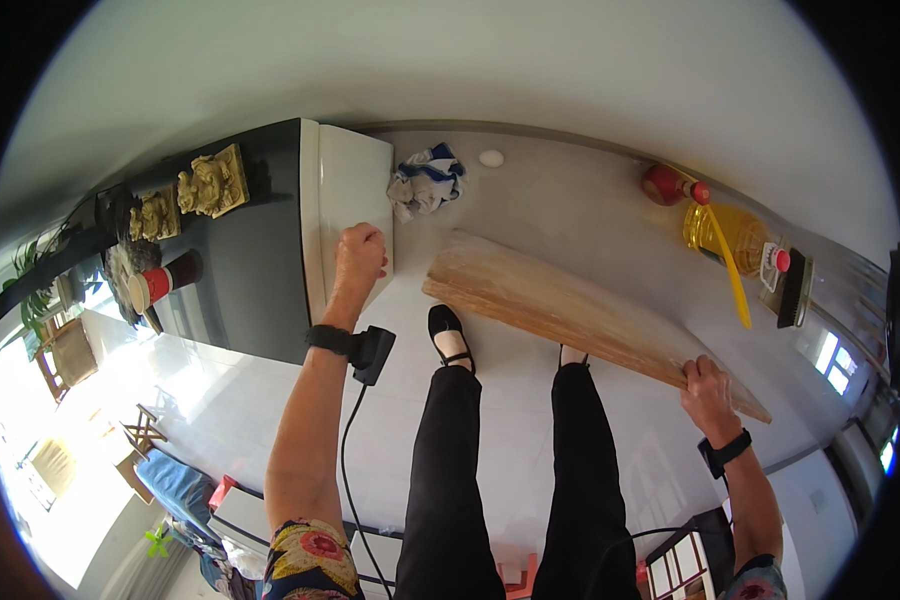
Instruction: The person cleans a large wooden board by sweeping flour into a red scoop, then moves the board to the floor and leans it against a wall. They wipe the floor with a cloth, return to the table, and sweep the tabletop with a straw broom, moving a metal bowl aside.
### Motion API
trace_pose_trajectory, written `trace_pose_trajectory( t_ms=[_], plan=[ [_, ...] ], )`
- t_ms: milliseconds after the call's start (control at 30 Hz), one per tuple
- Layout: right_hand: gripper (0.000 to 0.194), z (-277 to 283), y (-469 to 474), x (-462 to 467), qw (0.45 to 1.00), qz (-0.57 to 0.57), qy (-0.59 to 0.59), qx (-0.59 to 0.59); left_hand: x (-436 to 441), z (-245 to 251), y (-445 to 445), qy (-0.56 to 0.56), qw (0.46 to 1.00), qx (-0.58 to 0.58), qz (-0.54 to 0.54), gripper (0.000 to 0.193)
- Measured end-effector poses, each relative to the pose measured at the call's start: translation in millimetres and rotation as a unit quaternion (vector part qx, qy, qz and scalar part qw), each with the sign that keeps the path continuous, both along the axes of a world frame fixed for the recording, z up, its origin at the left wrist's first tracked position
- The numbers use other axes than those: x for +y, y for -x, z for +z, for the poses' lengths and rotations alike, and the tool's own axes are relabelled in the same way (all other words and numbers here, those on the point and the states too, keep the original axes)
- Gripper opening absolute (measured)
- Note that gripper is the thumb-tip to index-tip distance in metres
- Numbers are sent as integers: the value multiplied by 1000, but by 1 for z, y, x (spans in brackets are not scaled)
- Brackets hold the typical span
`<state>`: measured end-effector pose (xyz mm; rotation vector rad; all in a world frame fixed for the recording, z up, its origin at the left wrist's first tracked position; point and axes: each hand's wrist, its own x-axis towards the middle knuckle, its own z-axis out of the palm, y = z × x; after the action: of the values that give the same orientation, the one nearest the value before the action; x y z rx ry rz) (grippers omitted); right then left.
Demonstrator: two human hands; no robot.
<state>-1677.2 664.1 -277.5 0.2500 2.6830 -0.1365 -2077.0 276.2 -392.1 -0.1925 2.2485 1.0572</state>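
Note:
A large wooden board point(562, 300) with a pale, dusty-looking face lies slantwise before me above the floor. My right hand point(707, 394) grips its near right edge, fingers curled over the wood. Its left end stays apart from my left hand point(361, 251), which is curled near the white side of a dark-topped cabinet point(356, 187); whether it touches the cabinet or holds anything small cannot be made out. Beyond the board, a crumpled white and blue cloth point(429, 180) lies beside the cabinet, with a white egg-shaped object point(491, 158) to its right.
At the right stand a red bottle point(664, 185), a jug of yellow oil point(731, 236), a yellow strip point(731, 274) and a dark-bristled brush point(792, 289). Carved gold-coloured figures point(214, 182) and a red cup point(150, 287) rest on the dark cabinet top. A cable hangs from my left wrist.

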Motion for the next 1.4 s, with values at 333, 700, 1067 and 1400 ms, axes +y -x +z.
trace_pose_trajectory(
  t_ms=[333, 700, 1067, 1400],
  plan=[
    [19, -5, -68, 25, 997, -50, -40, -40, 20, -126, 26, 121, 967, 173, -143, 22],
    [17, 4, -68, 2, 979, -196, -37, -52, 68, -212, 13, 127, 927, 262, -237, 41],
    [19, -1, -67, 20, 972, -224, -59, -50, 102, -249, 31, 137, 878, 314, -333, 56],
    [18, 0, -60, 16, 978, -201, -45, -18, 99, -291, 40, 181, 848, 285, -409, 62]
  ],
)
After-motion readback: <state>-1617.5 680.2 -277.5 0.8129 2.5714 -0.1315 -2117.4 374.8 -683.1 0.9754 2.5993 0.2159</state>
